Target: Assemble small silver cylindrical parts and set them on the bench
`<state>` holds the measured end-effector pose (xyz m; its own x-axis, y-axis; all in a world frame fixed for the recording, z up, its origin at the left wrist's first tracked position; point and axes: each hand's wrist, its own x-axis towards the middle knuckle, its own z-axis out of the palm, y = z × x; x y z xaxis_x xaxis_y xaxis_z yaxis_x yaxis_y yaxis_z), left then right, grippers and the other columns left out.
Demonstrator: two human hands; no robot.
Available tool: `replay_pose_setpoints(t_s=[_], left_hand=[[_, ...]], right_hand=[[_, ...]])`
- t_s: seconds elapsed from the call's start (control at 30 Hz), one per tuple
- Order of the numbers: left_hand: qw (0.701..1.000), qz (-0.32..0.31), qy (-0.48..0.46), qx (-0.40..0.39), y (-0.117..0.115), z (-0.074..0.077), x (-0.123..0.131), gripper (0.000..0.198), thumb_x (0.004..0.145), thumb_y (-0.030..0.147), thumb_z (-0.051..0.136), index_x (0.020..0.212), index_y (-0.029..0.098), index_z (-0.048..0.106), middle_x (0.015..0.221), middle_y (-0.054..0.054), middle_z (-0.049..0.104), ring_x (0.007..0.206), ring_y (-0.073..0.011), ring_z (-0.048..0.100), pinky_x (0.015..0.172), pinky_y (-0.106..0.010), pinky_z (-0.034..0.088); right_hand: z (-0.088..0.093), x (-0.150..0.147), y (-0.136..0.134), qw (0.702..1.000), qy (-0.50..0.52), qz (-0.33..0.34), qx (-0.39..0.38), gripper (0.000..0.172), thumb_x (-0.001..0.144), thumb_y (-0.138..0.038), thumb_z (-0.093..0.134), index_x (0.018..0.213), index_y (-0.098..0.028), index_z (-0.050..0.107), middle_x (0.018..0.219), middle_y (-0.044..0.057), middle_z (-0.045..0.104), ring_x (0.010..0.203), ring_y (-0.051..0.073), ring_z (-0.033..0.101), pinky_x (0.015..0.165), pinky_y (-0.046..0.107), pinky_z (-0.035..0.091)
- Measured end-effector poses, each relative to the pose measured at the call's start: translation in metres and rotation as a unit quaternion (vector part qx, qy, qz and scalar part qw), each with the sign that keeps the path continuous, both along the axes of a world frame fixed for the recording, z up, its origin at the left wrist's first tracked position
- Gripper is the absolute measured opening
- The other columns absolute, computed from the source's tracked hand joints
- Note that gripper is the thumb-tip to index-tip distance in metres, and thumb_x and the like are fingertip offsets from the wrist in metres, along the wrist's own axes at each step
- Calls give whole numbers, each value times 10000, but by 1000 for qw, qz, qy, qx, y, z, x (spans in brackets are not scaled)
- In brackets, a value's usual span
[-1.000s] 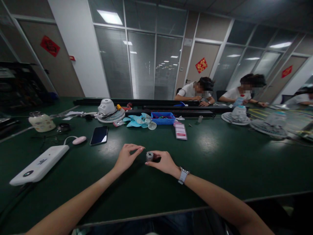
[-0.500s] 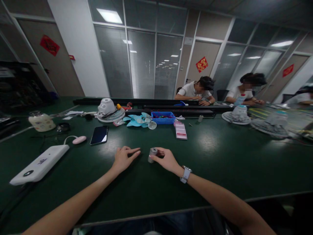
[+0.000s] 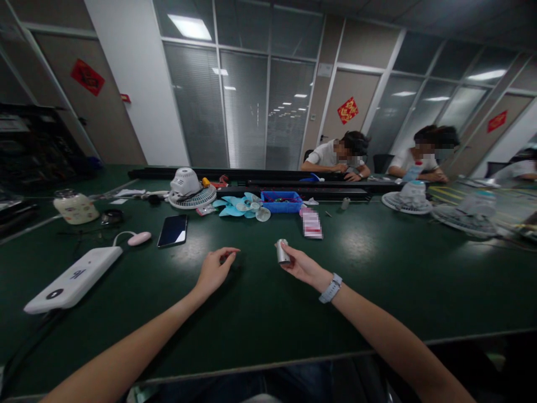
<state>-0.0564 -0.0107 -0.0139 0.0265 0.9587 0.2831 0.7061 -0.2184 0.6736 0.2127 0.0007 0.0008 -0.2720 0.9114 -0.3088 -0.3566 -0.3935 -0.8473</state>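
In my right hand (image 3: 304, 266) is a small silvery metal cylinder (image 3: 283, 252), gripped between thumb and fingers and slightly tilted over the green table (image 3: 251, 324). My left hand (image 3: 216, 268) is to the left of it, just over the table, with nothing in it; its index finger reaches out and the thumb tip is a little apart from it. Beyond the hands lie a light blue fan blade (image 3: 239, 206), a blue bin (image 3: 281, 202) with small parts inside, and a pink-and-white pack (image 3: 311, 224).
A phone (image 3: 172, 230), a white power bank (image 3: 75, 280) and a jar (image 3: 75, 207) are at the left. White fan parts (image 3: 188, 187) stand behind, with more (image 3: 406, 198) at the right. Two people (image 3: 335, 157) sit across the table, and another is partly visible at the far right.
My right hand has moved right and slightly up with the cylinder, turning it so its shiny side shows. My left hand's fingers have drawn closer together and shifted slightly.
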Motion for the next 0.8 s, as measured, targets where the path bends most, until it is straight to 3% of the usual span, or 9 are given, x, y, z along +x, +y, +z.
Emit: replay_pose_setpoints(t_s=[0.27,0.5,0.63,0.7,0.8], left_hand=[[1000,3,0,-7,-1,0,0,379,879,437,455,1064,242,722,886,-43,726,879,-254,637,743,-356,476],[1000,-1,-7,-12,-3,4,2,380,866,429,464,1058,229,725,901,-49,733,878,-254,648,764,-357,485],[1000,1,-10,-14,-3,4,1,384,867,438,463,1062,232,723,889,-50,730,883,-259,647,766,-363,487],[1000,3,-11,-12,-3,4,2,380,866,433,464,1055,232,724,877,-48,728,871,-256,648,760,-360,488],[1000,4,-17,-11,-4,4,3,378,863,424,460,1048,225,724,857,-44,725,821,-242,652,739,-349,489]], right_hand=[[-6,1,2,996,-69,12,62,269,767,-367,741,940,-193,631,909,40,691,830,150,678,729,282,575],[-4,2,2,1000,-2,-21,-14,227,811,-381,700,918,-193,629,847,18,688,775,124,685,749,275,576],[-1,6,7,1000,-15,-22,17,228,833,-367,674,957,-181,631,907,52,700,852,150,698,806,315,576],[3,17,17,991,-75,-77,81,210,828,-354,670,943,-180,643,916,68,707,872,176,703,802,341,583],[10,48,40,939,-193,-216,185,183,815,-333,656,922,-185,655,947,77,715,889,191,702,807,338,579]])
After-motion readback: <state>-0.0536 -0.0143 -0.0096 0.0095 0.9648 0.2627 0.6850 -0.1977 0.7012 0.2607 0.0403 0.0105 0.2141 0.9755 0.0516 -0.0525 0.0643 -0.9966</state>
